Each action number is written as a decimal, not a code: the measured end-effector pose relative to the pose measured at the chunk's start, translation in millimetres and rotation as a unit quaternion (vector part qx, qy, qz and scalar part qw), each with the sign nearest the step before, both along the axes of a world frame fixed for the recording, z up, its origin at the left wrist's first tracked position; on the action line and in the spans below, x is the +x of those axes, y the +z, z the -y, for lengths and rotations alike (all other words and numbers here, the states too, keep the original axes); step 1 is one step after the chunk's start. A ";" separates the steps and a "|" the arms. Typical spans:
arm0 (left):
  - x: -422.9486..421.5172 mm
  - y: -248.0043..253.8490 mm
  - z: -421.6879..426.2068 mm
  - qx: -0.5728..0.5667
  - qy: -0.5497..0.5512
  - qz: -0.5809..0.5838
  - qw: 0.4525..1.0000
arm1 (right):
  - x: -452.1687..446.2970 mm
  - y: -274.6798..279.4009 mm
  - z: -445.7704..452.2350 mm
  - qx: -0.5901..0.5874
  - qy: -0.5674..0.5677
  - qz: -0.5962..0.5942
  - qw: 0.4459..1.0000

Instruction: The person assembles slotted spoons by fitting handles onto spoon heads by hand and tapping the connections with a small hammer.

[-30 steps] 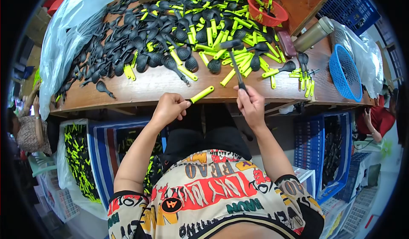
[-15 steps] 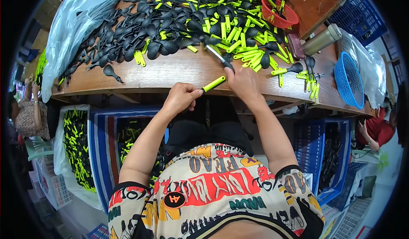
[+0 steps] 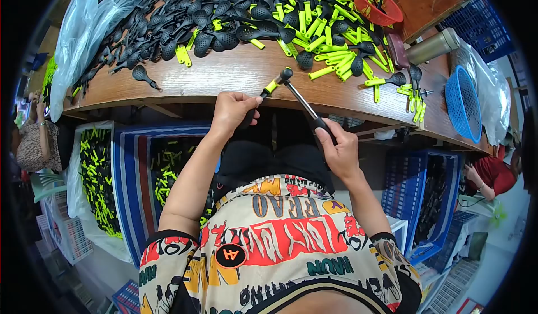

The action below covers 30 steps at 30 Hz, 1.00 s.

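Note:
My left hand [image 3: 236,111] is closed around a black-and-green kitchen utensil [image 3: 271,86] just off the table's front edge. Its lime-green end points up and away from me, and a black part shows below my fingers; the rest is hidden by the hand. In my right hand [image 3: 339,149] is a hammer [image 3: 304,99] with a metal shaft and black grip. The hammer's dark head is at the utensil's green end, seemingly touching it. Beyond my hands lies a large heap of black slotted spoons [image 3: 224,38], many with lime-green handles [image 3: 330,53].
On the wooden table [image 3: 196,84] stand a red basket [image 3: 386,16], a steel flask [image 3: 431,46] and a blue basket [image 3: 462,104]. A lone black spoon [image 3: 144,76] lies near the front edge. Filled crates [image 3: 131,191] flank me below. Other people are at both sides.
The hammer has come down from over the heap toward me, its head now at the utensil. My left hand has tilted the utensil more upright. The view has shifted slightly.

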<state>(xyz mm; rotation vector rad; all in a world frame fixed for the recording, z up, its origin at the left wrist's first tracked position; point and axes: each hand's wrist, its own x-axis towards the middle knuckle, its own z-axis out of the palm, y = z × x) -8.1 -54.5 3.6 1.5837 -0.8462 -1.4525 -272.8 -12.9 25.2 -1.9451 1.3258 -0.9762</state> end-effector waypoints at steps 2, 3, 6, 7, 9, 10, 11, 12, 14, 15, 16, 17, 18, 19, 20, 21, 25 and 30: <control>0.4 0.7 0.4 -0.003 0.007 0.009 1.000 | 7.6 9.5 -2.9 -0.040 -0.002 0.034 0.999; 0.3 0.9 1.6 -0.001 0.007 0.020 1.000 | 9.5 11.8 -4.0 -0.081 -0.004 0.068 0.994; 0.5 1.1 0.6 -0.006 0.007 0.036 0.999 | 15.6 4.5 -4.0 -0.093 -0.009 0.047 0.995; 0.0 1.3 1.1 -0.016 0.006 0.039 0.999 | 13.2 -1.1 -1.2 -0.068 -0.003 -0.126 0.990; 0.1 0.6 2.0 -0.014 0.002 0.044 0.999 | 9.9 1.5 1.5 -0.057 -0.009 -0.124 0.991; 0.7 0.7 2.6 -0.012 0.003 0.048 0.999 | 9.7 3.2 4.6 -0.047 -0.010 -0.121 0.991; 1.0 0.8 1.9 -0.011 0.004 0.048 0.999 | 10.3 2.7 5.0 -0.055 -0.002 -0.054 0.997; 1.3 1.6 2.4 -0.015 0.001 0.047 0.999 | 12.4 8.0 2.7 -0.056 -0.003 -0.053 0.997; 1.0 1.2 1.2 -0.016 -0.002 0.044 0.999 | 17.7 23.0 -6.2 -0.050 -0.034 0.074 0.995; 1.4 1.4 1.2 -0.018 -0.002 0.041 0.999 | 19.0 19.5 -6.6 -0.070 -0.042 0.079 0.994; 1.4 1.9 1.6 -0.022 -0.002 0.037 0.999 | 16.4 8.7 -4.1 -0.079 -0.019 -0.045 0.996; 1.1 0.6 2.5 -0.024 -0.002 0.036 0.999 | 13.1 -1.4 -0.1 -0.088 0.004 -0.170 0.982; 1.2 -1.0 2.6 -0.019 -0.003 0.050 0.999 | 15.4 -2.1 0.1 -0.077 0.011 -0.151 0.985; 0.9 -1.7 4.3 -0.016 -0.003 0.062 0.998 | 16.6 0.4 2.7 -0.079 0.010 -0.152 0.985; 0.8 -2.7 4.0 -0.017 -0.001 0.062 0.998 | 18.9 4.7 4.9 -0.104 0.008 -0.133 0.986; 0.1 -3.1 1.6 -0.017 0.003 0.054 0.998 | 20.9 6.5 3.3 -0.124 0.002 -0.113 0.986; 0.3 0.2 3.0 -0.010 0.006 0.053 0.999 | 22.9 17.2 0.2 -0.128 -0.037 0.082 0.988; 1.3 -0.6 7.1 -0.025 -0.006 0.058 0.998 | 15.2 -5.6 9.0 -0.091 0.000 -0.113 0.989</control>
